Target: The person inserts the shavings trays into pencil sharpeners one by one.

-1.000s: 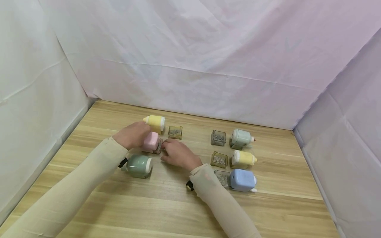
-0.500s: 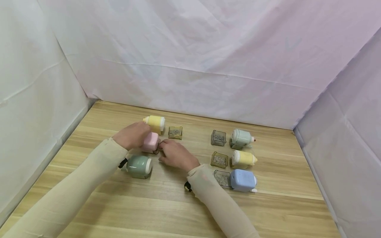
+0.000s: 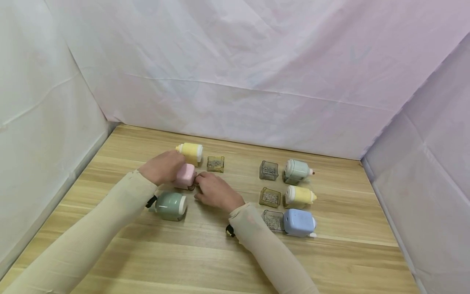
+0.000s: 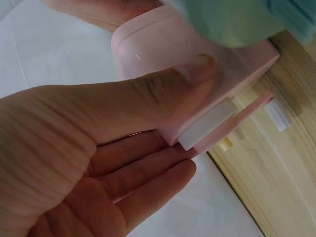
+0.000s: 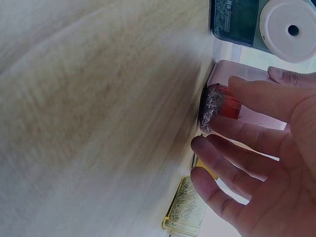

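Note:
The left hand (image 3: pixel 163 166) holds a pink pencil sharpener (image 3: pixel 185 176) on the table. In the left wrist view that hand's thumb lies along the pink body (image 4: pixel 148 44), with fingers under its white-and-pink crank end. Opposite it, the right hand (image 3: pixel 219 191) has its thumb and index finger at the sharpener's clear tray. The right wrist view shows this tray (image 5: pixel 214 104), with grey shavings inside, almost flush in the pink body; the thumb and index finger pinch across its two sides. The other fingers of the right hand (image 5: pixel 276 143) are extended, touching nothing.
A green sharpener (image 3: pixel 169 206) lies nearest the left forearm; a yellow one (image 3: pixel 191 153) and its tray (image 3: pixel 215 164) stand behind. At right are grey-green (image 3: pixel 296 170), yellow (image 3: pixel 299 196) and blue (image 3: pixel 299 222) sharpeners, with shavings trays (image 3: pixel 269 170) to their left.
The right hand has moved slightly left, and the pink sharpener's tray has slid further into its body. The left hand has kept its hold.

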Demonstrator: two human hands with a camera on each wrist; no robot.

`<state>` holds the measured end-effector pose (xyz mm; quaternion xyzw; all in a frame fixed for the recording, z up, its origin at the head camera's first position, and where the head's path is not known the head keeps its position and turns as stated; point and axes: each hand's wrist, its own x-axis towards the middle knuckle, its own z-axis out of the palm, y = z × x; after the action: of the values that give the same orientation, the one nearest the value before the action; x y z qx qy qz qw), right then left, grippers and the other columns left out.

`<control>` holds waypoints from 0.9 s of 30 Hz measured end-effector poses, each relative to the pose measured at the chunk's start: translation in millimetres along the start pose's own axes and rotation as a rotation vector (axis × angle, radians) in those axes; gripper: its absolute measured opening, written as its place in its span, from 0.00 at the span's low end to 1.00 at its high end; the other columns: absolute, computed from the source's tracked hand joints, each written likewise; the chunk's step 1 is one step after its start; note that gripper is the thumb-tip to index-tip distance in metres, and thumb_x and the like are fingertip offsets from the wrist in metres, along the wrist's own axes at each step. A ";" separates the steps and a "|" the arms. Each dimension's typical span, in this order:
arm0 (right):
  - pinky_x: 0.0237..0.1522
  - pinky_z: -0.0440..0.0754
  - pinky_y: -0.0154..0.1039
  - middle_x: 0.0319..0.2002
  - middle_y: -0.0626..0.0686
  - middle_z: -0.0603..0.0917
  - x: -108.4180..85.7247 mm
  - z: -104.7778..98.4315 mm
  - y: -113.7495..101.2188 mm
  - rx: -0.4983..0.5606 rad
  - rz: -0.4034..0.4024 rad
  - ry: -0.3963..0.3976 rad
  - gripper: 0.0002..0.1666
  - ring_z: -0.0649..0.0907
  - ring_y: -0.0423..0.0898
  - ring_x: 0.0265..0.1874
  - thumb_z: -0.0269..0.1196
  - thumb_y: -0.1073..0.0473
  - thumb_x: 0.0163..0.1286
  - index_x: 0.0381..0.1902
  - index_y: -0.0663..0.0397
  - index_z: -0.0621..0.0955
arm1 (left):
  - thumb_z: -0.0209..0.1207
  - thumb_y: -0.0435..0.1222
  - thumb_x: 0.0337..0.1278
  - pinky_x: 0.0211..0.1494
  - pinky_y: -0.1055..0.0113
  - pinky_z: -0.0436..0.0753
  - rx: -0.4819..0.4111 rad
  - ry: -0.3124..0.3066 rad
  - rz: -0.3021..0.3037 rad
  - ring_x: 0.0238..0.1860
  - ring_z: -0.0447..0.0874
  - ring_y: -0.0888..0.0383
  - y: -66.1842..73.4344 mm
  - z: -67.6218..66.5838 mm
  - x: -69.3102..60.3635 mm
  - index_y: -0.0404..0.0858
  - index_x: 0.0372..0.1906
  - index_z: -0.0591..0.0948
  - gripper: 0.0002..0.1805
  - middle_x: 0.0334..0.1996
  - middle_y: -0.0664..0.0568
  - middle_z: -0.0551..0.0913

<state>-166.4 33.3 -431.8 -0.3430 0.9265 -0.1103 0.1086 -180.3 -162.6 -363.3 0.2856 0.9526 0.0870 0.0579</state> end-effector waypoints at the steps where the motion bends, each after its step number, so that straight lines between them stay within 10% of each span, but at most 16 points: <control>1: 0.62 0.85 0.42 0.58 0.51 0.85 2.3 4.7 3.4 0.000 -0.009 0.012 0.19 0.85 0.46 0.57 0.69 0.50 0.77 0.58 0.54 0.84 | 0.66 0.14 0.46 0.39 0.55 0.88 0.002 -0.003 -0.001 0.31 0.83 0.51 -0.1 0.3 0.0 0.32 0.32 0.86 0.12 0.32 0.40 0.88; 27: 0.67 0.83 0.40 0.62 0.51 0.86 -4.9 -14.2 2.5 0.040 -0.066 -0.094 0.22 0.85 0.47 0.60 0.70 0.53 0.77 0.64 0.51 0.84 | 0.68 0.16 0.49 0.40 0.54 0.89 -0.045 -0.032 0.005 0.35 0.86 0.49 -3.3 2.1 -2.0 0.29 0.39 0.85 0.12 0.37 0.37 0.88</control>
<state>-168.1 40.2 -418.3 -0.3762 0.9061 -0.1159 0.1553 -180.1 -166.1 -365.9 0.2880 0.9486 0.1042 0.0794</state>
